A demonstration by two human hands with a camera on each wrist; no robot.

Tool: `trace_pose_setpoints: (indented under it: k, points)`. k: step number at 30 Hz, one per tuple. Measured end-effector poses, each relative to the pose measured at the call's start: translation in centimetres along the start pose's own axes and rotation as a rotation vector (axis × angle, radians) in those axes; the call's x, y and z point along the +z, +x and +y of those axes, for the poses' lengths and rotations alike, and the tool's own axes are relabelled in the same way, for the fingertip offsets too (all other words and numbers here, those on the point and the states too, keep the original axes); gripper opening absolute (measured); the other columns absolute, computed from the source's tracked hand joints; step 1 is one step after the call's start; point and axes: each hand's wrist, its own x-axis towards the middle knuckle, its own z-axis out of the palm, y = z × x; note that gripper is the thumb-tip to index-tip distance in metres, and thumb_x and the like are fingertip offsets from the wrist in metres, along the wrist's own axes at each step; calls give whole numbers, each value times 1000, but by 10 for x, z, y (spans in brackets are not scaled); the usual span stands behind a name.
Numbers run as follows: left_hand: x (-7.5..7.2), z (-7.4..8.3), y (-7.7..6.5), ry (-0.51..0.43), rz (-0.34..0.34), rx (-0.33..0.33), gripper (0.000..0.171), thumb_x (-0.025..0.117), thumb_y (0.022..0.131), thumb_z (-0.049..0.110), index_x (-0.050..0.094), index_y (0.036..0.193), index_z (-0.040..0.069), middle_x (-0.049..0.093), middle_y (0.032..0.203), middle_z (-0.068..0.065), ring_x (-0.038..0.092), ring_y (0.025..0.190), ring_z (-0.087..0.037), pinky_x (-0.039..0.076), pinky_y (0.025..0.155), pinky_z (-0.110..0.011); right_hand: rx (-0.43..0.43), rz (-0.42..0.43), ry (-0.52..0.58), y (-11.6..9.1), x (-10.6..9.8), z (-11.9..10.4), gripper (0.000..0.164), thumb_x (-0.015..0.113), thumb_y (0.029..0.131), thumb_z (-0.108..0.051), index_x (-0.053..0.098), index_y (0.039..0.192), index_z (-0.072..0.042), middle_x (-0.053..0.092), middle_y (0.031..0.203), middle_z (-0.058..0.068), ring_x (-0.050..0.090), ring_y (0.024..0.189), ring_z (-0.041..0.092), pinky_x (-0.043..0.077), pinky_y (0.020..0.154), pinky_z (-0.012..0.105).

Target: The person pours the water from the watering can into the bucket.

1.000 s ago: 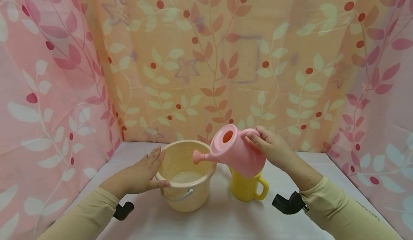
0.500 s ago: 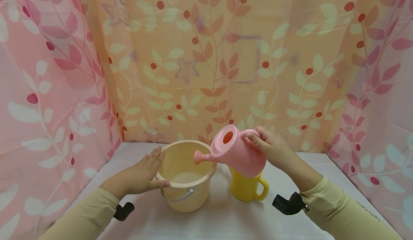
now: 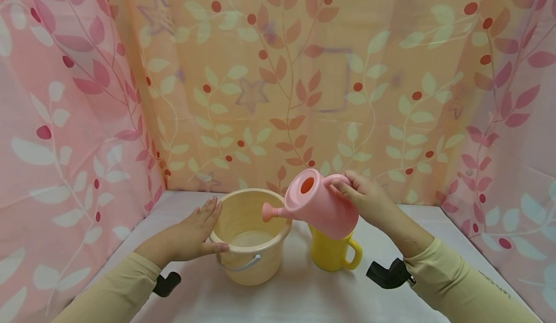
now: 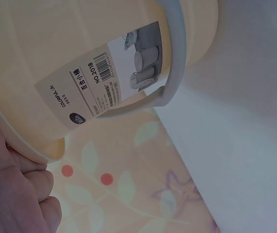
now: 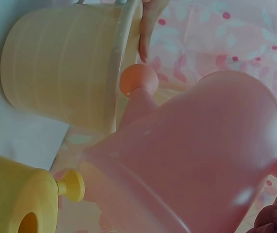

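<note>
My right hand grips the handle of a pink watering can. The can is tilted leftward, its spout's rose over the inside of a cream bucket. No stream shows from the rose. Pale, shallow liquid covers the bucket's bottom. With fingers stretched out, my left hand rests on the bucket's left rim, thumb along the front. A yellow watering can stands right of the bucket, partly hidden below the pink one; its small rose shows in the right wrist view.
The bucket's grey handle hangs down at the front, and a printed label is on its side. White cloth covers the table. Leaf-patterned curtains enclose the back and both sides. Black wrist mounts sit under both forearms.
The pink watering can has drifted very slightly right, its tilt nearly the same. The left hand, bucket and yellow can have stayed put.
</note>
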Motion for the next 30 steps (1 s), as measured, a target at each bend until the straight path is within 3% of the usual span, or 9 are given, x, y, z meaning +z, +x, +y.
trace_pose_setpoints:
  k: [11, 30]
  points:
    - [-2, 1, -1, -5, -3, 4, 111, 40, 74, 77, 11, 144, -5, 7, 150, -24, 6, 138, -37, 13, 108, -54, 2, -8, -6, 1, 1, 0, 35, 52, 88, -49, 57, 94, -14, 58, 91, 5, 51, 89, 24, 48, 69, 31]
    - [-3, 2, -2, -10, -11, 10, 112, 37, 74, 78, 12, 143, -6, 6, 149, -25, 5, 138, -38, 13, 108, -55, -30, -7, -24, -1, 4, -9, 32, 52, 89, -44, 60, 101, -15, 56, 92, 6, 50, 89, 23, 46, 69, 30]
